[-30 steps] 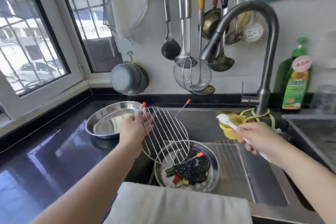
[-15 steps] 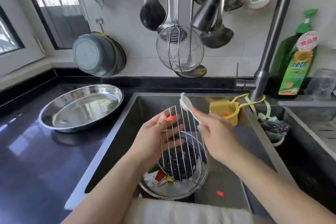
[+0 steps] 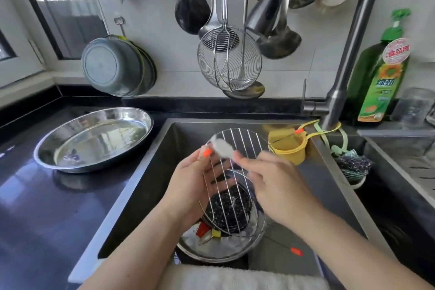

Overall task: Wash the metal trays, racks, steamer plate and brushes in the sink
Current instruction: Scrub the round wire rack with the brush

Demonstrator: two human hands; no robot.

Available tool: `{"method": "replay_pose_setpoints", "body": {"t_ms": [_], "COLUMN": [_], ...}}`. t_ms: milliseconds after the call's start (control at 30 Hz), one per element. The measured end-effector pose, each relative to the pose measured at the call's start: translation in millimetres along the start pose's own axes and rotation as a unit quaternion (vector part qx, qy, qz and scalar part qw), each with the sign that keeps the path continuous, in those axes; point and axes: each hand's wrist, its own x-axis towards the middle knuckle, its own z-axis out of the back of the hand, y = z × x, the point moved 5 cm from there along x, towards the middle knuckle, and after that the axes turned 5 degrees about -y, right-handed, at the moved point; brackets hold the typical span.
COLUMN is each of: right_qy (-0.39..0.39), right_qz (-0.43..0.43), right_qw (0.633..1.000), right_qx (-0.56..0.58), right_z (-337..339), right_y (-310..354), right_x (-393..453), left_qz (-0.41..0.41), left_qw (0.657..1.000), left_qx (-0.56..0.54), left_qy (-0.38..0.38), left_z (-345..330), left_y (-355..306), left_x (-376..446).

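My left hand [image 3: 195, 183] holds a round wire rack [image 3: 244, 146] with orange-tipped legs, tilted over the sink [image 3: 329, 179]. My right hand [image 3: 277, 186] grips a white brush [image 3: 222, 147], whose blurred head lies against the rack's upper left wires. Below the rack, a round metal tray [image 3: 226, 249] sits in the sink and holds a black perforated steamer plate [image 3: 233, 209] plus small coloured pieces. A second oval metal tray [image 3: 94, 139] rests on the dark counter at the left.
The faucet spout [image 3: 270, 4] hangs above the sink. A yellow strainer cup [image 3: 288, 147] and a dark scourer [image 3: 353, 165] sit at the sink's right rim. A green detergent bottle [image 3: 381, 73] stands at the back right. Ladles, a wire skimmer [image 3: 229, 61] and pans [image 3: 115, 66] hang on the wall.
My left hand brought the rack from above the counter edge down over the sink. My right hand moved the brush left onto the rack, and the brush head now blurs across the wires.
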Motion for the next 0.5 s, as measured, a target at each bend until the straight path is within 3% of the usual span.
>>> {"method": "replay_pose_setpoints", "body": {"t_ms": [100, 233, 300, 433, 500], "right_qy": [-0.001, 0.103, 0.088, -0.022, 0.016], "right_qz": [0.000, 0.026, 0.026, 0.021, 0.010], "right_qw": [1.000, 0.993, 0.994, 0.999, 1.000], "right_qx": [-0.006, -0.043, -0.059, -0.023, -0.018], "right_z": [3, 4, 10, 16, 13], "right_y": [-15, -18, -20, -29, -33], "right_x": [2, -13, -6, 12, 8], "left_qz": [0.006, 0.018, 0.037, 0.052, 0.046], "left_qw": [1.000, 1.000, 0.999, 0.996, 0.997], "left_qx": [-0.002, 0.010, 0.031, 0.070, 0.067], "left_qy": [-0.004, -0.016, -0.002, 0.018, 0.013], "left_z": [-2, 6, 6, -2, -1], "left_y": [-1, -6, -4, 2, 0], "left_x": [0, 2, 1, 0, -1]}}
